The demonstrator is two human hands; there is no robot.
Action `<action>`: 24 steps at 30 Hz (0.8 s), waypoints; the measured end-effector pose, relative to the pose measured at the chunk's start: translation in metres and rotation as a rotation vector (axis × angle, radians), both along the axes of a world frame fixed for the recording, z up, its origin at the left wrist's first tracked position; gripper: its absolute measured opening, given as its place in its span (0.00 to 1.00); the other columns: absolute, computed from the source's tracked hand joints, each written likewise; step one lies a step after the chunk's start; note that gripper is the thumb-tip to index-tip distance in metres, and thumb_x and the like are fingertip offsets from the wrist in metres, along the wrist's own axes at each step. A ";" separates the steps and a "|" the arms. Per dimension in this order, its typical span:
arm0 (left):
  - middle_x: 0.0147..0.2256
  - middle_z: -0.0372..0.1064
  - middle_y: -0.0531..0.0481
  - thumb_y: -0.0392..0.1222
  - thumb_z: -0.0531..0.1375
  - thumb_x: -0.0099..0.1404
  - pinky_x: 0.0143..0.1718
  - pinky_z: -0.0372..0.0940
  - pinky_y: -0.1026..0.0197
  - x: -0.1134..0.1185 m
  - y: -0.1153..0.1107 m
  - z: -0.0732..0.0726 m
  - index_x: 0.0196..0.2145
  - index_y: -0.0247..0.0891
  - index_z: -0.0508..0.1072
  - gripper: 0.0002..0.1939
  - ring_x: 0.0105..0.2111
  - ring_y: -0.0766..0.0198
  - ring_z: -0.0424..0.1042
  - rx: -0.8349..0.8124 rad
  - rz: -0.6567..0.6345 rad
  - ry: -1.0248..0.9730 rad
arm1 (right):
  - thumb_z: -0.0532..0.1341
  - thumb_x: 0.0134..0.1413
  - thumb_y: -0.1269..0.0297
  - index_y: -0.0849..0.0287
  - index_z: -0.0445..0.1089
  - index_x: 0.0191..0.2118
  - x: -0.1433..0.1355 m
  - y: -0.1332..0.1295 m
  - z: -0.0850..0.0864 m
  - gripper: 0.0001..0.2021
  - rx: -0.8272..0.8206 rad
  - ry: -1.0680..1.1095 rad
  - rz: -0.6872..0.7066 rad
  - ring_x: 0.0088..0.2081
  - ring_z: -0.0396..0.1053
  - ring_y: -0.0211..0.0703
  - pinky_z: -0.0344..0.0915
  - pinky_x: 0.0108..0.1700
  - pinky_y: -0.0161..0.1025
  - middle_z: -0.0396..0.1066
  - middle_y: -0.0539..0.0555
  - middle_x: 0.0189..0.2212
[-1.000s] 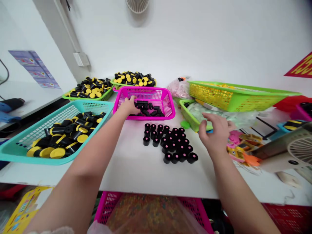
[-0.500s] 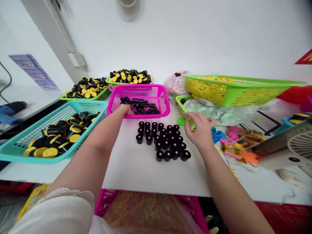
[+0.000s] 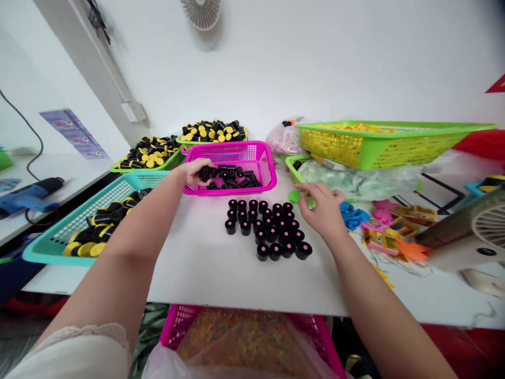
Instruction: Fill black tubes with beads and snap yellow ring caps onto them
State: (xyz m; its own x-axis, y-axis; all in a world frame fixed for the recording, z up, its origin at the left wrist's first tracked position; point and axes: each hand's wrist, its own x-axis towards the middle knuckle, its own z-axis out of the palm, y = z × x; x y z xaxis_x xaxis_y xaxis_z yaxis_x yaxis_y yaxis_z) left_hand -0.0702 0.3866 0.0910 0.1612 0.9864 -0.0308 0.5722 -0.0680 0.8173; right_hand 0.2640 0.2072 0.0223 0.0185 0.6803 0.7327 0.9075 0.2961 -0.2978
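My left hand (image 3: 198, 171) is over the left end of a pink basket (image 3: 272, 181), its fingers closed round black cylindrical pieces (image 3: 205, 172). More loose black cylinders (image 3: 244, 182) lie in that basket. On the white table, several black cylinders (image 3: 272, 235) stand upright in close rows, each with a pink dot on its top. To the right of those rows, my right hand (image 3: 322, 209) hovers with fingers loosely bent and thumb apart; no held thing shows. Just beyond its fingers lie bright green pieces (image 3: 294, 197).
At left, a turquoise basket (image 3: 43, 258) holds black-and-yellow cylinders; green baskets behind hold more. A large green basket (image 3: 371, 152) stands at right above plastic bags. Blue gloves-like scraps (image 3: 353, 216), small toys and a fan (image 3: 469, 231) sit at right.
My left hand has lifted from inside the pink basket toward its left end, now with black cylinders in its fingers. The right hand is nearly still. The view has shifted slightly.
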 end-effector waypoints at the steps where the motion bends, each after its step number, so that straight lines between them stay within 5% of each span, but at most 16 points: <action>1: 0.32 0.74 0.40 0.48 0.59 0.57 0.35 0.73 0.51 -0.001 -0.006 0.003 0.32 0.38 0.69 0.10 0.36 0.55 0.75 -0.002 -0.040 -0.089 | 0.55 0.60 0.68 0.53 0.73 0.47 0.000 0.000 0.000 0.13 0.005 0.010 0.002 0.41 0.72 0.48 0.48 0.45 0.48 0.76 0.53 0.44; 5: 0.45 0.71 0.41 0.58 0.54 0.57 0.35 0.71 0.55 -0.005 -0.042 0.000 0.44 0.42 0.68 0.22 0.43 0.55 0.72 0.012 -0.173 -0.388 | 0.56 0.60 0.69 0.52 0.73 0.47 -0.001 0.001 -0.002 0.13 0.013 0.020 0.022 0.41 0.73 0.46 0.48 0.45 0.47 0.76 0.52 0.42; 8: 0.50 0.67 0.43 0.64 0.61 0.44 0.26 0.66 0.61 -0.006 -0.071 -0.014 0.48 0.49 0.66 0.34 0.37 0.59 0.69 -0.025 -0.319 -0.702 | 0.56 0.59 0.69 0.53 0.74 0.47 -0.001 0.002 -0.004 0.13 0.001 0.014 0.045 0.42 0.73 0.47 0.48 0.45 0.47 0.76 0.52 0.42; 11: 0.48 0.66 0.44 0.58 0.69 0.32 0.21 0.64 0.65 -0.003 -0.094 -0.024 0.46 0.49 0.67 0.40 0.33 0.63 0.65 -0.146 -0.495 -1.028 | 0.57 0.59 0.70 0.53 0.74 0.46 -0.001 0.004 -0.005 0.13 -0.011 0.013 0.054 0.42 0.74 0.47 0.49 0.46 0.48 0.77 0.53 0.42; 14: 0.46 0.65 0.46 0.51 0.72 0.33 0.22 0.69 0.62 0.007 -0.121 -0.025 0.45 0.48 0.67 0.38 0.34 0.61 0.67 -0.220 -0.536 -1.133 | 0.57 0.59 0.70 0.53 0.75 0.44 -0.005 -0.001 0.000 0.11 0.016 0.021 0.089 0.43 0.74 0.49 0.52 0.49 0.50 0.77 0.53 0.40; 20: 0.50 0.62 0.49 0.35 0.71 0.48 0.36 0.74 0.54 0.036 -0.221 -0.041 0.45 0.50 0.64 0.29 0.45 0.56 0.69 -0.346 -0.518 -1.079 | 0.56 0.65 0.62 0.55 0.69 0.54 -0.055 -0.046 0.015 0.14 -0.086 0.084 0.628 0.54 0.67 0.48 0.62 0.55 0.47 0.71 0.58 0.50; 24: 0.48 0.65 0.52 0.39 0.72 0.51 0.42 0.72 0.55 0.037 -0.283 -0.068 0.48 0.53 0.62 0.31 0.42 0.63 0.71 -0.523 -0.481 -1.282 | 0.59 0.64 0.60 0.61 0.64 0.59 -0.093 -0.077 0.014 0.20 -0.359 0.082 0.962 0.58 0.63 0.46 0.62 0.59 0.44 0.66 0.62 0.56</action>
